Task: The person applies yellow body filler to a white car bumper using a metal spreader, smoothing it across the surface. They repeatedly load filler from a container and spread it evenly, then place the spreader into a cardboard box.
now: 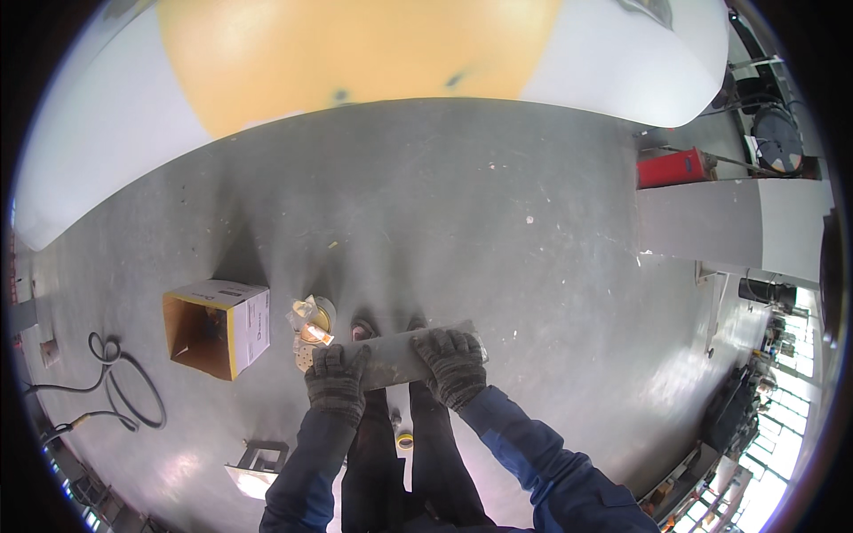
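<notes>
My left hand [336, 384], in a striped grey knit glove, grips the left end of a long dark grey flat piece [386, 360]. The gloved fingers of my right hand [449, 366] are curled over its right part. The piece lies crosswise over my legs, slightly tilted, and its material is hard to make out. Just past my left hand on the floor sit a round can [322, 311] with small wrappers on it and a pale perforated disc [304, 357].
Ahead hangs a large white and yellow curved panel [355, 53]. An open cardboard box [249, 329] and looped hoses [133, 373] lie left. A red metal case [666, 169] rests on a grey ledge [702, 222] at right. A small frame [262, 462] stands lower left.
</notes>
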A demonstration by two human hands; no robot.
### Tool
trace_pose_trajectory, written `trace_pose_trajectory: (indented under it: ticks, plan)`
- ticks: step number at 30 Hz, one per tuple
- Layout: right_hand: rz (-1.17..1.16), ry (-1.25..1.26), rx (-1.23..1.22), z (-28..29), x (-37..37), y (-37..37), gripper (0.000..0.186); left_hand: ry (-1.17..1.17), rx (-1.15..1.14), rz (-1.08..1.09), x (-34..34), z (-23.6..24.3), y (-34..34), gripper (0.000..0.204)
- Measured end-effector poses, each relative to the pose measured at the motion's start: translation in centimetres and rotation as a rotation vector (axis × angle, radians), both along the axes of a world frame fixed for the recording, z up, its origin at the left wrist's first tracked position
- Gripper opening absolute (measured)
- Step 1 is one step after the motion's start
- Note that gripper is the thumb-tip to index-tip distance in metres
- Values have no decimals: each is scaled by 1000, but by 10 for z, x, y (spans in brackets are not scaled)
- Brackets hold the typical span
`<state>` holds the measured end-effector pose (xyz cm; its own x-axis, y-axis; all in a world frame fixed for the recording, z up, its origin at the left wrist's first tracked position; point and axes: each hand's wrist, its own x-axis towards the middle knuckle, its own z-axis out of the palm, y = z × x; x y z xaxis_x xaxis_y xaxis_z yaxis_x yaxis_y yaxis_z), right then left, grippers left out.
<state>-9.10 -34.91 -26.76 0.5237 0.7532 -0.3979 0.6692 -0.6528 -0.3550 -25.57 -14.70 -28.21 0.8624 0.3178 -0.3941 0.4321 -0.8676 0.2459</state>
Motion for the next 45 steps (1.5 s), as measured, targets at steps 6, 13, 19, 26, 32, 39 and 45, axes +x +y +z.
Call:
trace_pose_trajectory:
  ticks: [6,13,19,26,32,39,45]
  plan:
    - [-6,-25,17,0,4,-1,65,-7,68,-52,8,7,2,67]
    - [27,-41,3,-4,13,0,72,32,-157,133,28,12,9,65]
    - [73,-131,25,2,17,1,66,-94,40,10,19,13,-1,57]
    - [91,-154,43,6,17,6,66,-44,-67,70,15,11,0,62]
    - [153,-125,12,7,15,23,66,-78,-45,98,7,18,11,62]
    - [234,-146,29,34,7,59,55,-46,-47,103,-9,42,31,52]
    - [261,-235,47,121,-2,78,45,-171,-147,57,-26,99,58,52]
